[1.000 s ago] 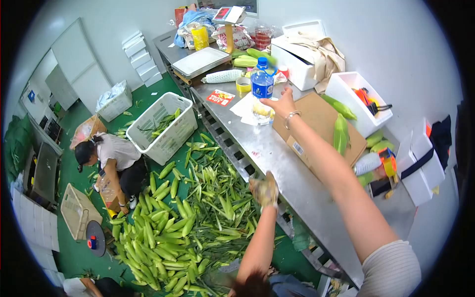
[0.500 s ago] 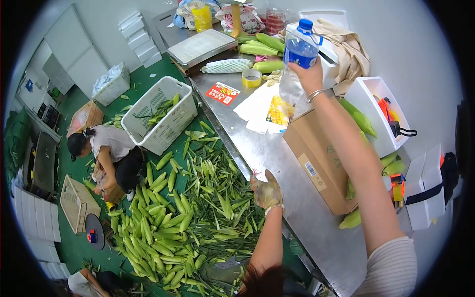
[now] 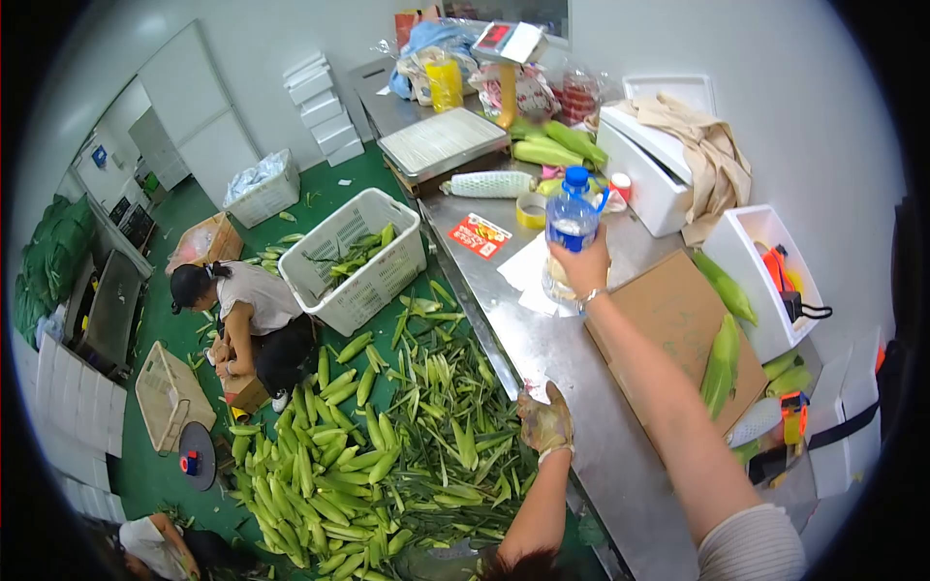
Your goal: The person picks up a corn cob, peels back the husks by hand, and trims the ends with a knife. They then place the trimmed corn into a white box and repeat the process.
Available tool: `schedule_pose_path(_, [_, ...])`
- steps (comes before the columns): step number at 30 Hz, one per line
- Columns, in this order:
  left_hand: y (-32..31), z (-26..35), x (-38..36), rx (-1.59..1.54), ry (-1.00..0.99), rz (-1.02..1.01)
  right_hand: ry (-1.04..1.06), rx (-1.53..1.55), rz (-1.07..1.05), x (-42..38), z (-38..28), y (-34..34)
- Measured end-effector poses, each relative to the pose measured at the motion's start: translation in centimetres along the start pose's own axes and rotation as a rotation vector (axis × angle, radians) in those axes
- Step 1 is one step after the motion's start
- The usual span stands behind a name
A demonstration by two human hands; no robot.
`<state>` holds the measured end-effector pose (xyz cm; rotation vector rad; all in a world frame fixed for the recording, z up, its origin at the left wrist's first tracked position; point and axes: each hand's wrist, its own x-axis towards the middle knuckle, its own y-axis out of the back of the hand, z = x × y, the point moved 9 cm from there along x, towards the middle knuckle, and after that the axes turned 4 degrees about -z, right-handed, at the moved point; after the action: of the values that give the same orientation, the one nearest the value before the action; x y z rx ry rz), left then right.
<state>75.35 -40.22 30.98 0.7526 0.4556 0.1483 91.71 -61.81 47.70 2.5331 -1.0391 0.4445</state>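
Bottle (image 3: 572, 229) is pointing roughly upright, my right hand (image 3: 585, 263) gripping it at twelve o'clock from my left hand (image 3: 547, 424). I'm not managing to tell the left's grip.

We cannot read the lettering on the bottle (image 3: 570, 230); it and the right hand (image 3: 586, 263) partly hide the white paper (image 3: 523, 266). Print on the red card (image 3: 479, 235) left of the bottle is too small for us, likewise the scale display (image 3: 496, 37) beyond it. Far below and left of the bottle, the view's edge cuts off a person (image 3: 150, 544).
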Motion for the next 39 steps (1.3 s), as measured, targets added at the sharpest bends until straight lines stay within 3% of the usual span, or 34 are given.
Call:
schedule_pose_path(4, [0.9, 0.3, -0.5, -0.005, 0.038, -0.098, -0.102, -0.015, -0.006, -1.3, 0.0, 0.1])
schedule_pose_path(9, [0.0, -0.9, 0.1, -0.031, 0.028, -0.023, -0.124, -0.227, -0.078, -5.1, 1.9, 2.2])
schedule_pose_path(11, [-0.3, -1.1, 0.4, -0.063, -0.03, -0.041, -0.093, -0.157, -0.398, -12.9, -4.3, 4.0])
schedule_pose_path(12, [-0.4, -1.4, 0.5, -0.068, -0.034, -0.123, 0.053, -0.285, -0.549, -17.2, -5.9, 4.7])
schedule_pose_path(13, [-0.5, -2.2, 0.2, -0.094, -0.022, -0.116, 0.079, -0.179, -0.588, -22.1, -6.3, 5.8])
schedule_pose_path(14, [-1.7, -3.4, -0.4, -0.156, -0.084, -0.18, 0.074, -0.328, -0.708, -26.2, -5.0, 7.0])
schedule_pose_path(15, [-3.2, -5.6, -1.2, -0.208, -0.148, -0.242, 0.0, -0.382, -0.799, -30.1, -4.4, 8.4])
schedule_pose_path(16, [-5.9, -7.9, -3.1, -0.136, -0.472, -0.263, -0.025, -0.495, -0.837, -33.4, -2.8, 10.1])
schedule_pose_path(18, [-7.2, -16.3, -8.5, -0.425, -0.471, -0.399, -0.052, -0.605, -0.893, -36.6, -2.4, 11.7])
schedule_pose_path(20, [-10.1, -30.7, -14.6, -0.225, -0.396, -0.652, 0.253, -1.0, -0.892, -39.4, -4.6, 12.1])
schedule_pose_path(22, [-7.1, -42.4, -20.1, -0.168, -0.145, -0.719, 0.282, -0.975, -0.871, -40.0, -3.8, 12.3])
schedule_pose_path(25, [0.0, -57.2, -26.3, -0.149, 0.254, -0.615, 0.34, -0.968, -0.821, -39.9, -3.1, 12.4])
schedule_pose_path(28, [7.9, -69.7, -32.8, -0.129, 0.516, -0.424, 0.385, -0.983, -0.78, -40.4, -3.2, 11.7])
schedule_pose_path(32, [10.4, -80.7, -41.1, 0.077, 0.499, -0.368, 0.52, -1.15, -0.709, -41.2, -1.7, 11.8])
schedule_pose_path(33, [10.0, -81.9, -42.8, 0.101, 0.499, -0.378, 0.56, -1.272, -0.682, -42.0, 0.0, 11.6])
schedule_pose_path(34, [7.2, -85.7, -45.2, 0.202, 0.434, -0.466, 0.644, -1.196, -0.653, -44.4, -1.1, 10.4])
schedule_pose_path(35, [6.6, -86.8, -47.6, -0.145, 0.634, -0.36, 0.711, -1.115, -0.606, -46.7, -2.7, 9.7])
schedule_pose_path(36, [6.2, -87.5, -49.9, -0.482, 0.813, -0.186, 0.715, -1.124, -0.694, -50.7, -2.0, 8.5])
schedule_pose_path(37, [5.0, -89.7, -51.4, -0.798, 1.017, -0.023, 0.556, -0.888, -0.859, -56.1, -1.1, 6.6])
schedule_pose_path(38, [3.5, -92.1, -53.0, -0.801, 1.049, -0.02, 0.39, -0.654, -0.999, -62.0, 0.3, 5.2])
schedule_pose_path(39, [0.6, -94.0, -55.5, -0.91, 1.15, -0.061, 0.214, -0.632, -1.204, -69.1, 4.4, 3.7])
